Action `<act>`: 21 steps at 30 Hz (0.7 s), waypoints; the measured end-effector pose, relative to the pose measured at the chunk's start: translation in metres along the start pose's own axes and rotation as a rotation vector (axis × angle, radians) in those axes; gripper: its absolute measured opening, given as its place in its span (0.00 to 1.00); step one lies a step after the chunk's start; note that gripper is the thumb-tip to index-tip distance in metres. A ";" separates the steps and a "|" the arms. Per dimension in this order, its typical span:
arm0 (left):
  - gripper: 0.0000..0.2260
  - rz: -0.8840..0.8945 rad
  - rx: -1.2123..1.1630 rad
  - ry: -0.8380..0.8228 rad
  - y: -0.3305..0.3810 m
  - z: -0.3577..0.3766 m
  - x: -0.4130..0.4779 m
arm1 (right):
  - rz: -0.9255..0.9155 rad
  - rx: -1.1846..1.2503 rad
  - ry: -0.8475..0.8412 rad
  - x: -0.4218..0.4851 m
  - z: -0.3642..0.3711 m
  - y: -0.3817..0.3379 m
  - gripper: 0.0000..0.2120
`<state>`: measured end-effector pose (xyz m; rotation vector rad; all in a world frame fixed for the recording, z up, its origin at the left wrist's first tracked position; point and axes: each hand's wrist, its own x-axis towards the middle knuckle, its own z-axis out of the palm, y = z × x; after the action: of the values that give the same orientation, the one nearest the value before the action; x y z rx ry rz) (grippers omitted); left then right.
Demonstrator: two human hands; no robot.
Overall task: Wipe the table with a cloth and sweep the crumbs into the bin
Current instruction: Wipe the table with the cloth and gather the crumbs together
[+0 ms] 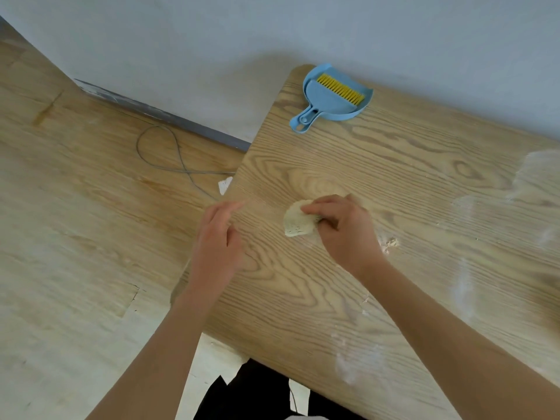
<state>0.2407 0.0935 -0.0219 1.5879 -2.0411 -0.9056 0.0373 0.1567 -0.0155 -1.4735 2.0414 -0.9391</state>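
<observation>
A small pale yellow cloth (296,223) lies bunched on the wooden table (409,183). My right hand (344,225) grips it, fingers curled over its right side and pressing it down. My left hand (218,237) hovers at the table's left edge with loosely bent fingers, holding nothing. A little heap of crumbs (391,243) sits just right of my right hand. White dusty smears (533,174) cover the right part of the table and its near edge. A blue dustpan with a yellow-bristled brush (333,97) lies at the far corner.
The table's left edge runs diagonally, with wooden floor (75,222) beyond it. A grey cable (169,153) loops on the floor by the wall, and a white scrap (225,185) lies beside the table edge. No bin is in view.
</observation>
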 end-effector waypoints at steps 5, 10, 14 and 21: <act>0.20 -0.021 -0.063 0.079 -0.019 -0.032 -0.017 | -0.080 -0.019 -0.004 -0.033 0.064 -0.046 0.15; 0.19 0.009 -0.035 0.068 -0.035 -0.047 -0.034 | -0.220 -0.102 -0.112 -0.074 0.122 -0.070 0.10; 0.17 0.002 -0.020 0.042 -0.041 -0.051 -0.047 | -0.299 -0.204 -0.191 -0.104 0.133 -0.052 0.15; 0.17 -0.013 -0.002 -0.046 -0.027 -0.028 -0.072 | -0.256 -0.263 -0.121 -0.110 0.074 0.004 0.13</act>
<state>0.2974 0.1513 -0.0154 1.5950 -2.0627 -0.9562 0.1222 0.2419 -0.0713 -1.9175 1.9775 -0.6711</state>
